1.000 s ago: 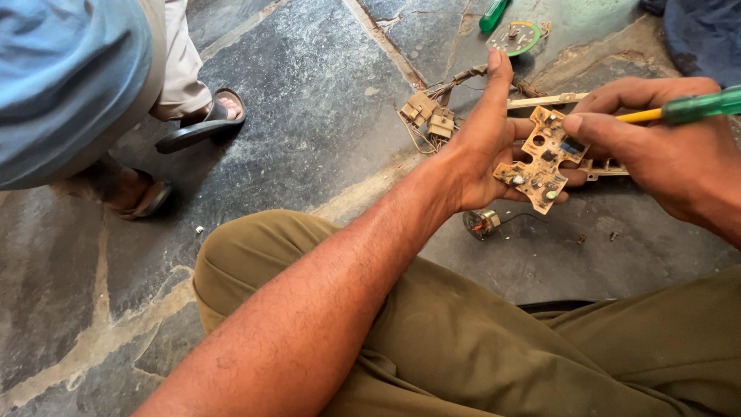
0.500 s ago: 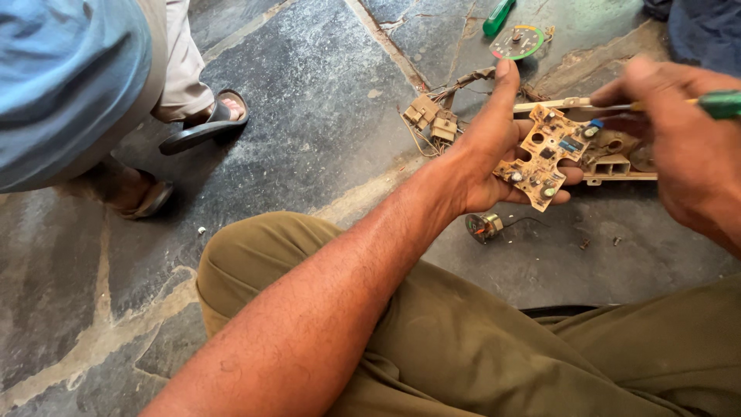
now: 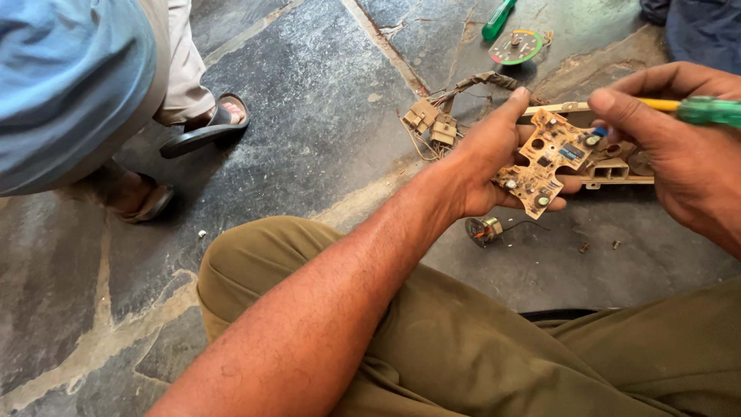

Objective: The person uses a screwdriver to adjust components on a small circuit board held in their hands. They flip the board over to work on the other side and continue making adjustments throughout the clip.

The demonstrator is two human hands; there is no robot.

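The left hand [image 3: 482, 166] reaches forward on an outstretched bare forearm, thumb raised, fingers [image 3: 552, 197] curled underneath. The right hand [image 3: 671, 158] sits opposite, fingers pinched.

Dark grey stone-slab floor [image 3: 324, 116] w/ pale mortar joints, scuffed, in daylight.

From my seat, the open room is the bare stone floor [image 3: 309, 116] at upper centre and the patch at lower right of the hands. Ahead, a wire bundle with connectors [image 3: 432, 123], a green screwdriver [image 3: 498, 19] and a round dial [image 3: 515, 48] clutter the top. A small motor part [image 3: 484, 229] lies just below the left hand [image 3: 482, 166]. A bystander's sandalled foot [image 3: 204, 127] blocks the upper left.
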